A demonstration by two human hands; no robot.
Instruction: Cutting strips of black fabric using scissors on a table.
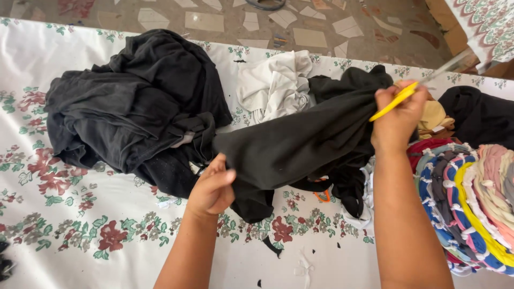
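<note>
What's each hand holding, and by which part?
Left hand pinches the black cloth at its near end; right hand grips its far end plus yellow-handled scissors by the handle.

Work surface and surroundings, seen from above. A white cloth (pixel 69 246) printed with red flowers and green leaves covers the surface from the left edge to the lower right; a band of smaller green sprigs runs along its far border. Small dark scraps lie scattered on the cloth near the lower centre. Beyond the far edge lies a floor (pixel 214 21) of irregular pale stone pieces set in a brownish-grey ground, with some reddish pieces among them. At the upper right corner hangs a second patterned fabric (pixel 484 24), pale with wavy red and green bands. Lighting is even and bright, without hard shadows.
</note>
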